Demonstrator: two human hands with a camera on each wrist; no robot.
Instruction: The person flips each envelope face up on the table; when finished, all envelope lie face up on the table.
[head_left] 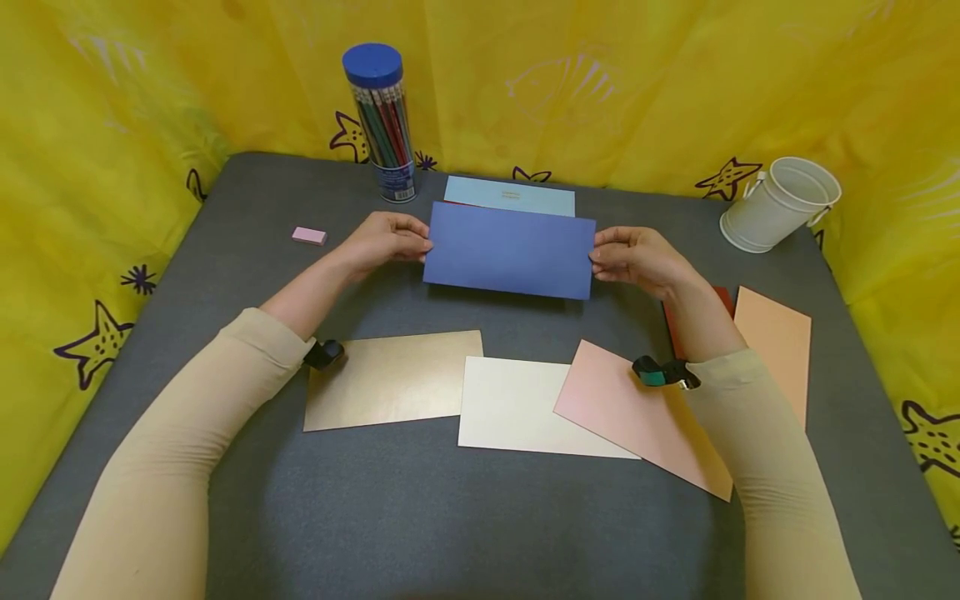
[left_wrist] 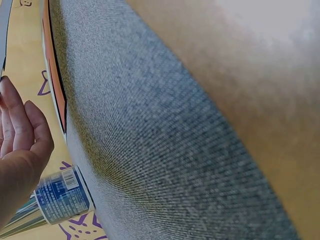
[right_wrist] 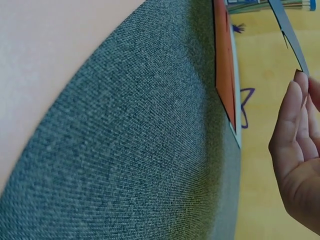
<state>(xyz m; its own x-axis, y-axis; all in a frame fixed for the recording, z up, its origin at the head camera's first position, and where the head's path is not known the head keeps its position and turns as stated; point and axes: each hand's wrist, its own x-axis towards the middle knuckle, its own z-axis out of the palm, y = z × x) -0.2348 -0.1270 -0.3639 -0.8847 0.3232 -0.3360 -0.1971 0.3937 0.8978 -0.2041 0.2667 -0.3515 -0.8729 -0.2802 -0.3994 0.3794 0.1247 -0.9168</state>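
Note:
A blue envelope is held raised above the dark table between my two hands. The left hand pinches its left short edge between thumb and fingers. At the opposite short edge, my right hand pinches it the same way. Seen edge-on in the right wrist view, the blue envelope is thin and slightly bowed. Behind and below it lie a light blue envelope with small gold print and, on top of that, an orange-red envelope, mostly hidden in the head view.
Nearer me lie gold, cream and pink envelopes, the pink overlapping the cream. Red and peach ones lie under my right arm. Around them stand a pencil tub, an eraser and a white bucket.

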